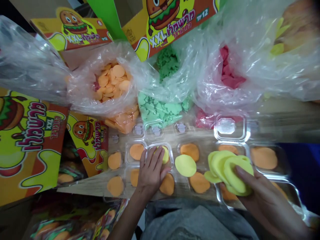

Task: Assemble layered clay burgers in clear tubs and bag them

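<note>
The box at top centre [170,23] carries "XXL", a Hebrew word beside it, and a green tag with "12". The box at top left [72,31] shows "XXL" with Hebrew lettering. The large box at left [27,140] bears big Hebrew letters and "XXL". The small box beside it [90,140] has Hebrew print, probably the same word, though blur hides it.

We note the left hand [151,170] hides most of one yellow disc [165,154]; right-side trays [283,165] blurred; box [170,16] cut by top edge
</note>
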A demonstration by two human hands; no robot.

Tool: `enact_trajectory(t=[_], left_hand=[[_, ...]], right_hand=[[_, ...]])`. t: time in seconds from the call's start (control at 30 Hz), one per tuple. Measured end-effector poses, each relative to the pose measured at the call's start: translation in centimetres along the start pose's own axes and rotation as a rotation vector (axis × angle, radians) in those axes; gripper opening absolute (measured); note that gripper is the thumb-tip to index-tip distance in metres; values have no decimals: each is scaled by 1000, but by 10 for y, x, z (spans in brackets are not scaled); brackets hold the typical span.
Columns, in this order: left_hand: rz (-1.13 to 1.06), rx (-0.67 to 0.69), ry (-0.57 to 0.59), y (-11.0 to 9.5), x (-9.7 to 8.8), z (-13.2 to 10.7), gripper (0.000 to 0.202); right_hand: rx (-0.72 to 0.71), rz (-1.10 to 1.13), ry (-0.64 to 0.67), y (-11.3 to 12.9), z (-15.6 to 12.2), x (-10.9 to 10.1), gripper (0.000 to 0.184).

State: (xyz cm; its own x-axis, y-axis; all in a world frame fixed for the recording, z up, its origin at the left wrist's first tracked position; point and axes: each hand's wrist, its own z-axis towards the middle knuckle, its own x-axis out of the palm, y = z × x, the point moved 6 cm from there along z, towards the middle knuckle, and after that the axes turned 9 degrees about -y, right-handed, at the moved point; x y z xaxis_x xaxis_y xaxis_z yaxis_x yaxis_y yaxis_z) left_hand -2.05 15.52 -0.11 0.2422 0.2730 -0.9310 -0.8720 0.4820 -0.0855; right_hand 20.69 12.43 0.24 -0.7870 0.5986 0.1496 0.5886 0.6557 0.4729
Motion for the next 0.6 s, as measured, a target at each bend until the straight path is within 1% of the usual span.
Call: enact_trajectory(t=[0.1,0.23,0.3,0.37,0.43,0.47,0.5,0.53,0.6], left_hand=[[-12,13,4,0,2,1,39],[-69,-3,-33,-6,-5,6,37],[-134,17,-46,-17,-9,9,42],[-195,89,-29,-33,-9,11,41],[-241,146,3,-47,-7,15,29],[-271,139,10,-51,-5,17,22],[-314,102,7,-52,-5,21,16],[-374,38,-1,-50,-5,25,13],[-519,-170,-7,-41,-6,33,12]], right_hand=[[-11,13,15,3,0,2,46],[-8,57,44,5,3,3,41],[5,91,39,6,7,-1,39],[3,125,8,7,12,-8,39],[-1,147,-25,7,17,-15,39],[-5,153,-40,8,19,-19,38],[-6,157,-52,8,20,-22,37],[-1,159,-60,8,21,-25,36],[2,172,-69,9,22,-30,34]])
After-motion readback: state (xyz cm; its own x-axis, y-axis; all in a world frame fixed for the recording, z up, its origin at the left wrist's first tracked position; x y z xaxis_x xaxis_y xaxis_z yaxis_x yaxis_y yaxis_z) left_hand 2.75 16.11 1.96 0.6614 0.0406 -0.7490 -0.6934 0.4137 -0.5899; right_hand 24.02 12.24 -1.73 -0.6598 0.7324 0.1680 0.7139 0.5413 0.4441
